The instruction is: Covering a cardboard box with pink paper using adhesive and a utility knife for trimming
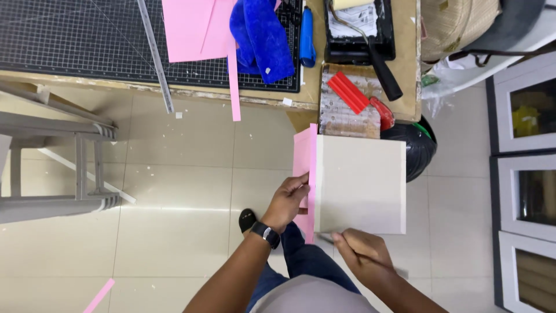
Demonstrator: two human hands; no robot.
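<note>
Head view: my left hand pinches the pink paper against the left edge of the pale board, held above the floor. My right hand grips the board's lower edge. I judge that only this one edge is covered so far.

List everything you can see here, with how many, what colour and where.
Board: one, off-white, held between the hands.
Paper strip: one, pink, along the board's left edge.
Cutting mat: one, dark with a grid, on the bench top left.
Ruler: one, metal, across the mat.
Pink sheet: one, on the mat.
Cloth: one, blue, on the mat.
Paint roller tray: one, black, on the bench.
Stool: one, grey, left on the floor.
Left hand: on the board's left edge.
Right hand: at the board's bottom edge.
</note>
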